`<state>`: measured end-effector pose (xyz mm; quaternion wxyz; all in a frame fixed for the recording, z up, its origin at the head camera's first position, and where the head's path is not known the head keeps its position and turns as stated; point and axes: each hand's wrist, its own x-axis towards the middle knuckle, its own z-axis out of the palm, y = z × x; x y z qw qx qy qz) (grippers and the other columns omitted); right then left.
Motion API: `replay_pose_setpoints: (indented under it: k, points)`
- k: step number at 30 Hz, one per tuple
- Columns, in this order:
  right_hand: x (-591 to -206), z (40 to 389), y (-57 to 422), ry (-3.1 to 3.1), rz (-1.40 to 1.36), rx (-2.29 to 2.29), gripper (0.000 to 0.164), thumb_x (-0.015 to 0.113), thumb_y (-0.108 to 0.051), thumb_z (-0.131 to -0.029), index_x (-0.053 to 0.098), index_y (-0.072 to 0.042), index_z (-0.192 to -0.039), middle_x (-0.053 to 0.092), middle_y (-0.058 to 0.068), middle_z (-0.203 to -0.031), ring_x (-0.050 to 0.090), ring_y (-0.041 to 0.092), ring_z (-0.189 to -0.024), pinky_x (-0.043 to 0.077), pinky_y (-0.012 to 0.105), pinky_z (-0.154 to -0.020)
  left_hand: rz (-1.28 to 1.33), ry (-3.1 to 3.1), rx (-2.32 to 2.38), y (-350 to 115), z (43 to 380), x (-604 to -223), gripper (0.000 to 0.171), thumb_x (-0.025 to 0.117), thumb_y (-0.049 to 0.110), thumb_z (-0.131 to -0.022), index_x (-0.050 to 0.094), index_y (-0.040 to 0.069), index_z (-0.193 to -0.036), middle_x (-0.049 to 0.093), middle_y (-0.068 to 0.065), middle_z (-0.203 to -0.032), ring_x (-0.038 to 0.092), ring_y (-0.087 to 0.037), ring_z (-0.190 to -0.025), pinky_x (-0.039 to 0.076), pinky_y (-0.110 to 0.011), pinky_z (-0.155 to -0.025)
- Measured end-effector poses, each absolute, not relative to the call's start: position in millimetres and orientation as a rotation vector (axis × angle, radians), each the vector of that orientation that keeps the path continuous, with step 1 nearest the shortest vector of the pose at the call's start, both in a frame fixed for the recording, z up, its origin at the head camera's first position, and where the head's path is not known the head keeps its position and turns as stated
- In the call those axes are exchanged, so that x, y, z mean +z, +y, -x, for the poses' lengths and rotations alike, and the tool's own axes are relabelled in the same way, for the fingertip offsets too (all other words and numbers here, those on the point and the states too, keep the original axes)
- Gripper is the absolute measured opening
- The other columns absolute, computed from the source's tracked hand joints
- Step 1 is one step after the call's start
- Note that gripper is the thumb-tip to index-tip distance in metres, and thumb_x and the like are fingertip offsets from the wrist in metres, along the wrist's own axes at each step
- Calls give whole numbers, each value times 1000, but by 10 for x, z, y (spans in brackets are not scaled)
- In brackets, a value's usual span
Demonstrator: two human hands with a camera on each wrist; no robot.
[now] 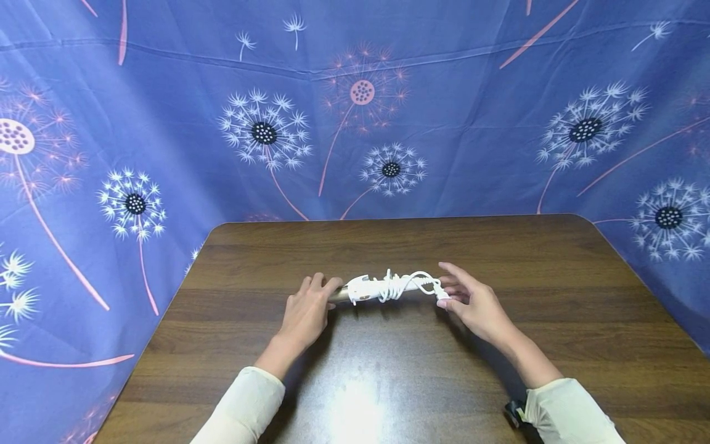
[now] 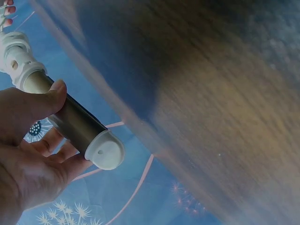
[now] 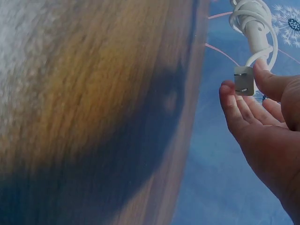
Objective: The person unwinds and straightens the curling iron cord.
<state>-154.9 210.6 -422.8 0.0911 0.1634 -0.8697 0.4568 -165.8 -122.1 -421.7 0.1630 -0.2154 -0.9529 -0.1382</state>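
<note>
A curling iron (image 1: 366, 288) lies crosswise between my two hands, its gold-brown barrel (image 2: 77, 117) to the left and its white handle to the right. The white cord (image 1: 392, 287) is wound in several loops around the handle. With thumb and fingers, my left hand (image 1: 307, 311) grips the barrel; a white cap (image 2: 107, 150) closes its end. My right hand (image 1: 477, 305) is at the handle end, thumb and fingertips about the white two-prong plug (image 3: 244, 80). The plug's prongs face the right wrist camera.
Beneath the hands is a brown wood-grain table (image 1: 388, 246), with a bright glare near its front. A blue cloth (image 1: 444, 92) with dandelion prints hangs behind and beside it. A small black object (image 1: 514, 413) shows at the right sleeve cuff (image 1: 566, 407).
</note>
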Motion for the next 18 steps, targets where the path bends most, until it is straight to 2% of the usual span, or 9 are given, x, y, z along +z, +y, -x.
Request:
replay_pose_setpoints:
  k: [4, 18]
  points:
    - [-4223, 1554, 2110, -2547, -474, 1486, 69, 74, 7, -77, 48, -8, -139, 67, 17, -108, 67, 24, -94, 52, 18, -79, 606, -2727, -399, -1212, 1654, -4209, 52, 79, 6, -74, 61, 24, -119, 57, -5, -99, 56, -25, -88, 49, -41, -52]
    - [-4189, 1536, 2076, -2499, -380, 1646, 54, 73, 6, -78, 58, -2, -129, 67, 21, -105, 66, 16, -90, 53, 20, -74, 612, -2730, -401, -1209, 1649, -4206, 52, 79, 5, -74, 60, 25, -119, 57, -5, -100, 57, -25, -89, 49, -41, -52]
